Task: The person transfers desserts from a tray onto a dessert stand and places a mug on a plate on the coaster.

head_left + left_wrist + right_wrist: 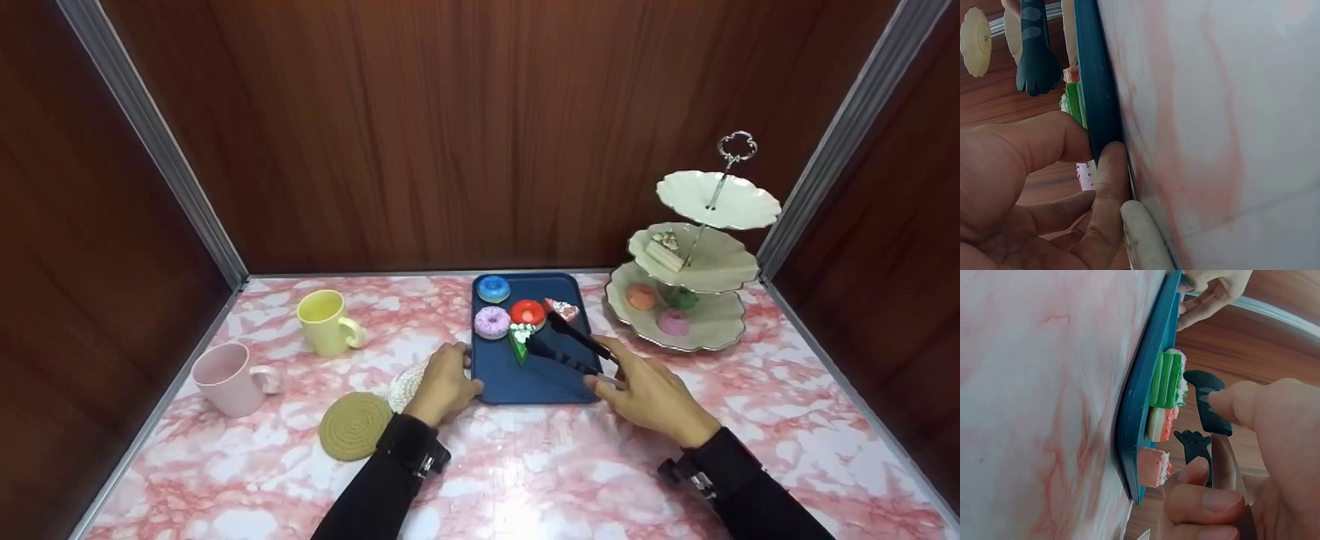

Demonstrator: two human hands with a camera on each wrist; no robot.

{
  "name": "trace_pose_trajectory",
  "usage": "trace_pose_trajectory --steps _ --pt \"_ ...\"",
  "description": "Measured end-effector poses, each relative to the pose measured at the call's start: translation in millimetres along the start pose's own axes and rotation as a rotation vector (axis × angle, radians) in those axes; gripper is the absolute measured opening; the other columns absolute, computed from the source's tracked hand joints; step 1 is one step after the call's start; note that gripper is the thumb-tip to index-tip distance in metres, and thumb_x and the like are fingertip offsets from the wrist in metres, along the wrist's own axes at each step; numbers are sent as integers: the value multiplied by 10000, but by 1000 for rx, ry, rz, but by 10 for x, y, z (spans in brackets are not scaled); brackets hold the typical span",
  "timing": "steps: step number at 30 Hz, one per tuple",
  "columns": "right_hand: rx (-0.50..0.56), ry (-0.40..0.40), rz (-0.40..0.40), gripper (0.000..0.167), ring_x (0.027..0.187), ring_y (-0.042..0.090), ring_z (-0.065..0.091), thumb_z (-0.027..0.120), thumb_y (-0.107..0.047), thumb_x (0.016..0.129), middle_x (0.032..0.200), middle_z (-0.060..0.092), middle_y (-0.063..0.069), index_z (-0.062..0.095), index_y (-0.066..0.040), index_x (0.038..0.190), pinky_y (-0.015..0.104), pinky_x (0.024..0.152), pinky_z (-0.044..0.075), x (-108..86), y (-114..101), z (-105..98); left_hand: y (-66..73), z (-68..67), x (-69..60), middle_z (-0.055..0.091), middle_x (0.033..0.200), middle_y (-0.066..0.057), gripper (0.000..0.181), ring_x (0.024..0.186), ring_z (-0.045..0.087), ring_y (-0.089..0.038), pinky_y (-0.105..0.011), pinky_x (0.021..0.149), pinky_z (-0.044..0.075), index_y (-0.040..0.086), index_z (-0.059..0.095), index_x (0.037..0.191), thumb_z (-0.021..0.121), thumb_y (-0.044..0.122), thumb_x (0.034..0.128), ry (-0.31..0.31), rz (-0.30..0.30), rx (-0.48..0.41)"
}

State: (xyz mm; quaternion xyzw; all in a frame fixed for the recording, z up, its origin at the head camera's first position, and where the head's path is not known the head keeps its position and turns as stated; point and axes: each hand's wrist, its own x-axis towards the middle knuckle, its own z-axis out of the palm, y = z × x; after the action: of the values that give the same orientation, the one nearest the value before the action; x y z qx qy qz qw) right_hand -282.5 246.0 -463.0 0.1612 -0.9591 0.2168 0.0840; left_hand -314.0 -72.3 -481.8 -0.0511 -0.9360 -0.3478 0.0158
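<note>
A dark blue tray [517, 386] lies on the table. My left hand [446, 382] pinches its left rim between thumb and fingers, as the left wrist view shows. My right hand [652, 390] holds black-tipped metal tongs [566, 361] over the tray, with their tips apart. One tip is close to a green cake slice [520, 349]; the other is by a red-and-white cake slice [564, 310]. Nothing appears between the tips in the right wrist view. Also on the tray are a red doughnut [528, 313], a purple doughnut [493, 322] and a blue doughnut [493, 289].
Right of the tray stands a three-tier cake stand [724, 319] with a cake slice [664, 251] on its middle plate and several small sweets below. A yellow mug [322, 330], a pink mug [229, 382], a tan coaster [352, 427] and a partly covered white coaster [405, 386] are left.
</note>
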Motion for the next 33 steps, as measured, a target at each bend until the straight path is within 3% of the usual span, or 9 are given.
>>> trace_pose_trajectory --steps 3,11,18,27,33 --pt "8 -10 26 632 467 73 474 534 -616 804 618 530 -102 274 -496 1367 288 451 347 5 -17 18 6 3 -9 568 1010 -69 619 875 504 -169 -313 824 444 49 542 1234 711 124 643 4 2 -4" --pt "8 -4 55 603 479 87 462 567 -574 809 616 514 -87 360 -441 1360 299 421 344 30 -105 55 -6 6 -17 566 1015 -68 629 878 507 -167 -311 831 451 47 539 1238 721 126 641 -1 -13 -22" --pt "17 -8 48 593 436 80 455 563 -580 808 560 494 -81 377 -427 1350 296 406 334 41 -142 60 2 0 -18 566 991 -76 623 874 494 -175 -321 821 439 41 548 1228 698 116 628 22 21 -4" --pt "25 -14 3 605 615 105 499 571 -591 795 668 538 -77 433 -362 1338 285 547 358 97 -126 102 -7 -5 -30 572 975 -78 601 856 495 -176 -314 801 435 35 561 1210 699 121 631 32 42 8" --pt "30 -61 23 637 520 104 477 551 -630 784 566 455 -62 413 -374 1350 290 505 349 123 -118 85 4 -11 -25 572 987 -77 607 868 496 -180 -316 807 436 30 551 1213 701 119 632 22 30 8"
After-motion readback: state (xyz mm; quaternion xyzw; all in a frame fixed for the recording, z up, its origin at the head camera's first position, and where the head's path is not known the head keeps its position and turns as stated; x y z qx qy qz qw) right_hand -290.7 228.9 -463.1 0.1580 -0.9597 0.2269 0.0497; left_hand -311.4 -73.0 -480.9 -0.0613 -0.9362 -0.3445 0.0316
